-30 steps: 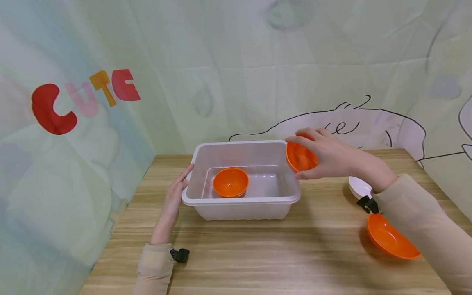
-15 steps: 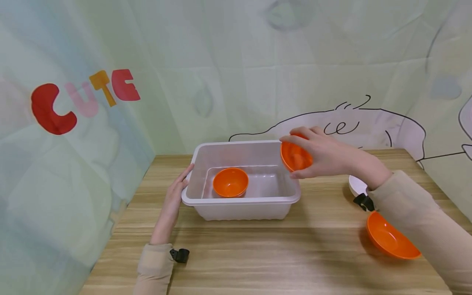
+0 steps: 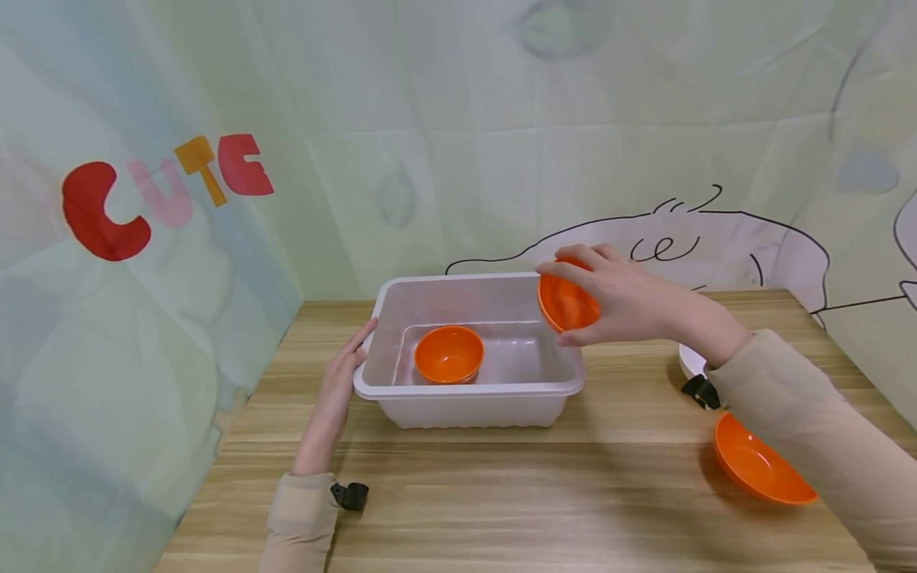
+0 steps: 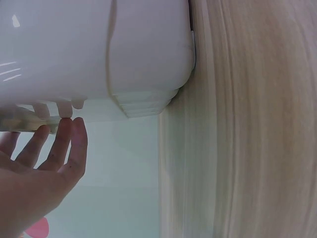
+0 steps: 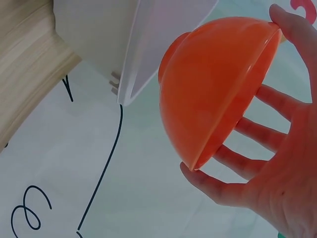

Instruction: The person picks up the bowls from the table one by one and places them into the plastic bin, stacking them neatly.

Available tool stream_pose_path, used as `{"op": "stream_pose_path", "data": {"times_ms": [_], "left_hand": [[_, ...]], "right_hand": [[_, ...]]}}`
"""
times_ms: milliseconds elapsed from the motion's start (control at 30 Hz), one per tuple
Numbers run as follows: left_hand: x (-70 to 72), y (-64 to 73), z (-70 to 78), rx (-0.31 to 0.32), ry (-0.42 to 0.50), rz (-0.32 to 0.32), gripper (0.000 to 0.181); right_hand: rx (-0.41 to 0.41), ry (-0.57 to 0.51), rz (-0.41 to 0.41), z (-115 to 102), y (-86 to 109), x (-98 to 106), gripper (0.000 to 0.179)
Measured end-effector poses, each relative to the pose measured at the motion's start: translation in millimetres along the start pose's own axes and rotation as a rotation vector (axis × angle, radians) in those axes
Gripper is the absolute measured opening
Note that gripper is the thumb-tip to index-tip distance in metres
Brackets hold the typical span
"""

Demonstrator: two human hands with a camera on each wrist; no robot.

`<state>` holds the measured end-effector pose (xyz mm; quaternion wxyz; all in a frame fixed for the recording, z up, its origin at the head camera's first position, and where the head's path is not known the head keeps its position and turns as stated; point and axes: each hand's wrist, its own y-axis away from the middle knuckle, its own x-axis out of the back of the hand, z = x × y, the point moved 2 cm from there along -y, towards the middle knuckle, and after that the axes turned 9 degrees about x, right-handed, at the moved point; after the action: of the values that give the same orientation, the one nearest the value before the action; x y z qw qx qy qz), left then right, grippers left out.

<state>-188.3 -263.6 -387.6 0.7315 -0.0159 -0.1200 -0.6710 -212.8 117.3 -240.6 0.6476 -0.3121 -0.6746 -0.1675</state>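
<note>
My right hand [image 3: 623,294] grips an orange bowl [image 5: 213,89] by its rim and holds it tilted above the right end of a white plastic bin [image 3: 469,407]. The thumb and fingers spread across the bowl's mouth. Inside the bin, toward its left, sits another orange bowl [image 3: 449,356] with its mouth up. At the bin's left end, my left hand [image 3: 337,386] touches the outer wall just under the rim. Its fingers [image 4: 62,144] are extended with the tips against the wall in the left wrist view.
A larger orange bowl [image 3: 759,465] stands on the wood-grain table [image 3: 458,493] at the right, partly behind my right sleeve. Behind my wrist a white dish [image 3: 691,362] shows in part. A printed curtain [image 3: 430,159] hangs close behind the table.
My right hand has shifted slightly left with the orange bowl, farther over the bin. The left hand, the bin and the bowl inside it have stayed in place.
</note>
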Motion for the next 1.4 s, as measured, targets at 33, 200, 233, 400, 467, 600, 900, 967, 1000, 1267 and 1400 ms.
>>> {"op": "stream_pose_path", "data": {"times_ms": [33, 200, 233, 400, 467, 600, 900, 967, 1000, 1267, 1400], "left_hand": [[0.0, 0.2, -0.1, 0.002, 0.002, 0.001, 0.050], [0.0, 0.7, 0.1, -0.002, 0.002, -0.003, 0.050], [0.0, 0.8, 0.2, -0.004, 0.002, -0.004, 0.050], [-0.1, 0.5, 0.4, -0.006, -0.001, -0.001, 0.049], [-0.4, 0.2, 0.6, -0.006, 0.001, 0.002, 0.049], [-0.7, -0.3, 0.5, -0.009, 0.003, 0.000, 0.050], [-0.9, -1.0, 0.1, -0.008, 0.007, 0.003, 0.050], [-1.0, -1.0, 0.2, -0.004, 0.006, 0.007, 0.050], [-1.0, -1.0, 0.2, -0.003, 0.005, 0.006, 0.050], [-1.4, -0.5, 0.4, -0.003, 0.009, 0.003, 0.050], [-0.8, -0.4, 0.2, -0.006, 0.004, -0.001, 0.050]], "right_hand": [[0.002, 0.000, 0.001, -0.3, -0.4, 0.0, 0.083], [0.018, 0.000, 0.014, -1.6, -3.3, 0.5, 0.081], [0.021, -0.001, 0.016, -1.8, -4.0, 0.4, 0.080], [0.021, 0.001, 0.012, -2.2, -6.6, -0.4, 0.081], [0.015, 0.004, 0.006, -2.0, -7.2, -0.8, 0.083], [0.008, 0.011, -0.004, -1.8, -8.0, -1.6, 0.084], [0.000, 0.007, -0.006, -4.5, -10.4, -1.9, 0.084], [0.004, 0.009, -0.004, -5.0, -11.0, -1.9, 0.083], [0.007, 0.011, -0.003, -5.3, -11.3, -1.8, 0.083], [0.013, 0.008, 0.000, -6.8, -13.0, -0.9, 0.082], [0.006, 0.005, -0.006, -7.6, -14.0, -0.8, 0.083]]}}
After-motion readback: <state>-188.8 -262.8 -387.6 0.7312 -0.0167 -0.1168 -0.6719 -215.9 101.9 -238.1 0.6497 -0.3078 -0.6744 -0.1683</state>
